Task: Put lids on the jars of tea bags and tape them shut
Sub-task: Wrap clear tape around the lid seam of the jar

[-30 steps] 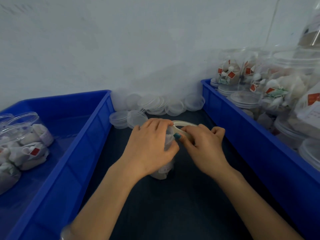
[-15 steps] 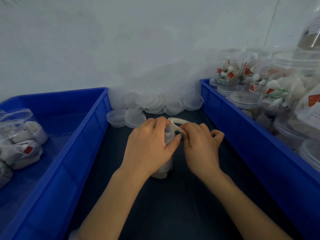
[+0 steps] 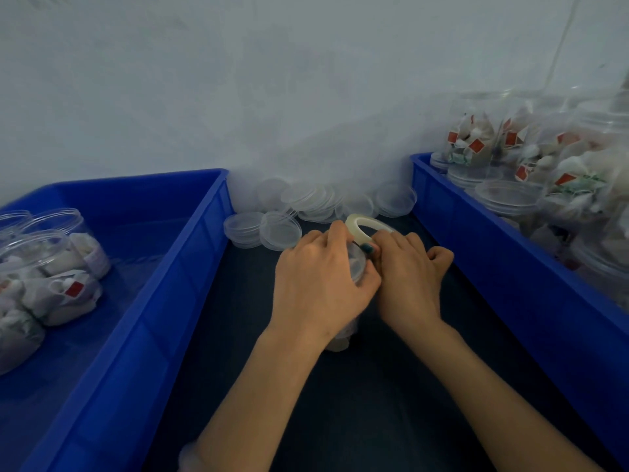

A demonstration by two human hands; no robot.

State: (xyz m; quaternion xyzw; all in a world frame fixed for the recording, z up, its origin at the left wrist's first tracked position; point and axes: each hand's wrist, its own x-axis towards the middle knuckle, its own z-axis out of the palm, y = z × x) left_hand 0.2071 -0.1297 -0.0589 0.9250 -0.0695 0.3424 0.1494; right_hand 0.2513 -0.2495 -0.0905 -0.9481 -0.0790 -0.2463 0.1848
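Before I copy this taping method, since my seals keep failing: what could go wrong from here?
1. The left hand wraps most of the jar, so tape may stick to skin or wrinkle.
2. The tape roll in the right hand sits near the loose lids; swinging it round could scatter them.

Dark table strip (image 3: 374, 420) open nearer than the jar (image 3: 355, 267), left blue bin (image 3: 190, 274) walling its left, right blue bin (image 3: 493, 253) walling its right, loose lids (image 3: 306, 199) heaped behind, tape roll (image 3: 366, 226) touching its far rim
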